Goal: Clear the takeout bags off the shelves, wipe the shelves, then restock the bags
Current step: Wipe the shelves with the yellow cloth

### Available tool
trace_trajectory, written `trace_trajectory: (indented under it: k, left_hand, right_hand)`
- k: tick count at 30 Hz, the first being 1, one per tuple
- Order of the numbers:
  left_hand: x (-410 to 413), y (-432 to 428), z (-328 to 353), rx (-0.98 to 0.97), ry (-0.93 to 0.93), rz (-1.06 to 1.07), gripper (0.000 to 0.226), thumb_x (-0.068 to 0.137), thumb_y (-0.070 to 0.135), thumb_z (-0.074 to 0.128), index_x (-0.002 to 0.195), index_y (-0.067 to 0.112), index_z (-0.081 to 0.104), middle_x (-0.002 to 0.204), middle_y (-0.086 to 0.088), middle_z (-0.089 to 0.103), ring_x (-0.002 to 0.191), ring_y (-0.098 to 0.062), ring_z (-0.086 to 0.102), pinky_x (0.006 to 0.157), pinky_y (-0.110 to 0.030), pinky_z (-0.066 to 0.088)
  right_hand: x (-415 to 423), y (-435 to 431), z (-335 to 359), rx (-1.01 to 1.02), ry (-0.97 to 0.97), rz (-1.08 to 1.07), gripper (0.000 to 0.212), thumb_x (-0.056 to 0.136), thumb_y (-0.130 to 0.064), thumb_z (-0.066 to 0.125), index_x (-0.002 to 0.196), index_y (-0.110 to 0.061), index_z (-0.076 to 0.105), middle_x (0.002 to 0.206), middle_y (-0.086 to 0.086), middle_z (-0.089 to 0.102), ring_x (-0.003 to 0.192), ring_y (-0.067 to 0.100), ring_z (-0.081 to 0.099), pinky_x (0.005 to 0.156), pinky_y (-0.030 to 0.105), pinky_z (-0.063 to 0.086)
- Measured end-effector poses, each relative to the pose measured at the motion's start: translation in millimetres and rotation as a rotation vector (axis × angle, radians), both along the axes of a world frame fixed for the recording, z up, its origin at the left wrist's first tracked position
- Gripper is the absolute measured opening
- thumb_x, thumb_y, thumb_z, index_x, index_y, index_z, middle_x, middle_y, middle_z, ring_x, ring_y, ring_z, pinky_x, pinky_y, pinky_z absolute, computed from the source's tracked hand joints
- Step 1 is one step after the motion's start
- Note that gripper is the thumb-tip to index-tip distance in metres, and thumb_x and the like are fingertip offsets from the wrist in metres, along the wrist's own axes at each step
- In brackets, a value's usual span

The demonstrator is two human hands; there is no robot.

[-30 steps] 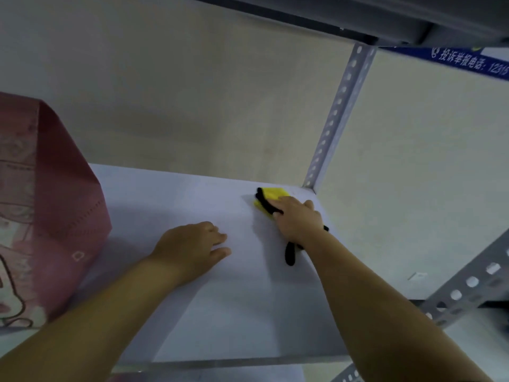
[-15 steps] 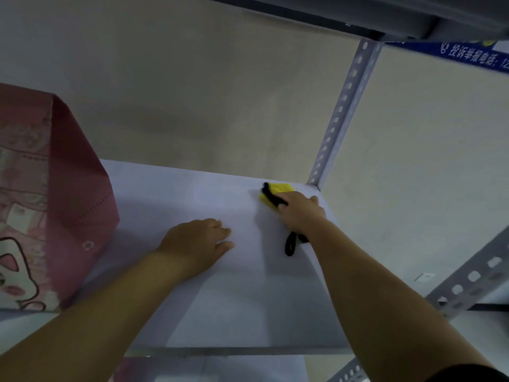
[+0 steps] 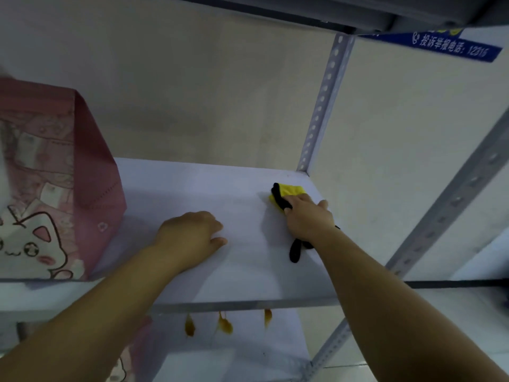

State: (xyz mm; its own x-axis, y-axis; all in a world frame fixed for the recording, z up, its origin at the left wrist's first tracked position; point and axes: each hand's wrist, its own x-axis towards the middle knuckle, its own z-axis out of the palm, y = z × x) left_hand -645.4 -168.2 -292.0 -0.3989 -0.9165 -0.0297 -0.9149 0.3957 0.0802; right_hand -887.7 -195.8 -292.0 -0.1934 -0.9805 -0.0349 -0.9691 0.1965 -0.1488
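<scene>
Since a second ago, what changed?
The right hand, its grip on the yellow-and-black cloth, slid it slightly right toward the perforated grey corner post. The left hand stayed resting on the white shelf; the pink cat-print takeout bag stayed put.

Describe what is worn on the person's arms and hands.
Nothing worn shows. The left forearm and right forearm are bare, with no sleeves in view. The left hand and right hand have no gloves, rings or watch visible.
</scene>
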Motion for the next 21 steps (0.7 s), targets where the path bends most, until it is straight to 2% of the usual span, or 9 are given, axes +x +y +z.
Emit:
trace_trajectory:
  k: [2, 5, 7, 10, 13, 18, 21]
  left_hand:
    - [9, 19, -1, -0.064, 0.057, -0.023, 0.04, 0.093, 0.046, 0.042, 0.121, 0.024, 0.059, 0.131, 0.004, 0.052, 0.115, -0.019, 0.052, 0.093, -0.037, 0.046]
    - [19, 48, -4, -0.119, 0.117, -0.045, 0.034, 0.092, 0.043, 0.046, 0.115, 0.024, 0.063, 0.124, 0.007, 0.056, 0.11, -0.017, 0.054, 0.088, -0.036, 0.049]
    - [26, 64, -7, -0.132, 0.153, -0.039, 0.033, 0.092, 0.044, 0.046, 0.112, 0.025, 0.064, 0.121, 0.009, 0.057, 0.109, -0.017, 0.055, 0.087, -0.036, 0.048]
    - [39, 86, -13, -0.171, 0.197, -0.024, 0.029, 0.092, 0.042, 0.046, 0.102, 0.023, 0.066, 0.114, 0.009, 0.06, 0.104, -0.017, 0.056, 0.084, -0.036, 0.048]
    - [51, 106, -15, -0.181, 0.236, -0.035, 0.026, 0.092, 0.037, 0.048, 0.1, 0.022, 0.067, 0.11, 0.007, 0.06, 0.1, -0.018, 0.057, 0.082, -0.037, 0.048]
    - [65, 150, -19, -0.214, 0.327, -0.053, 0.029, 0.09, 0.036, 0.055, 0.112, 0.021, 0.066, 0.118, 0.006, 0.059, 0.107, -0.019, 0.055, 0.086, -0.034, 0.046]
    - [73, 177, -28, -0.246, 0.389, -0.071, 0.027, 0.088, 0.032, 0.06, 0.11, 0.018, 0.068, 0.115, 0.002, 0.062, 0.107, -0.023, 0.057, 0.085, -0.035, 0.046]
  right_hand:
    - [-1, 13, 0, -0.017, 0.036, -0.113, 0.04, 0.097, -0.03, 0.029, 0.136, -0.028, 0.037, 0.142, -0.001, 0.034, 0.121, 0.04, 0.03, 0.089, 0.042, 0.036]
    - [12, 34, -1, -0.036, 0.087, -0.131, 0.038, 0.096, -0.026, 0.032, 0.132, -0.025, 0.039, 0.137, 0.002, 0.037, 0.114, 0.039, 0.035, 0.081, 0.038, 0.031]
    - [25, 50, -3, -0.057, 0.074, -0.078, 0.038, 0.097, -0.027, 0.031, 0.135, -0.028, 0.038, 0.137, 0.002, 0.037, 0.111, 0.039, 0.035, 0.079, 0.037, 0.029]
    - [43, 81, -4, -0.059, 0.039, 0.033, 0.041, 0.098, -0.029, 0.031, 0.138, -0.037, 0.034, 0.14, -0.003, 0.036, 0.111, 0.037, 0.035, 0.079, 0.037, 0.035]
    - [54, 116, -3, -0.08, 0.027, 0.142, 0.042, 0.097, -0.027, 0.034, 0.137, -0.04, 0.037, 0.137, -0.006, 0.041, 0.104, 0.034, 0.037, 0.081, 0.037, 0.04]
    - [63, 185, -8, -0.215, -0.055, 0.224, 0.038, 0.099, -0.024, 0.036, 0.135, -0.034, 0.044, 0.138, -0.01, 0.042, 0.092, 0.026, 0.034, 0.079, 0.038, 0.041]
    - [67, 229, -23, -0.327, -0.115, 0.289, 0.036, 0.097, -0.019, 0.041, 0.131, -0.029, 0.05, 0.134, -0.008, 0.049, 0.092, 0.032, 0.045, 0.082, 0.04, 0.038]
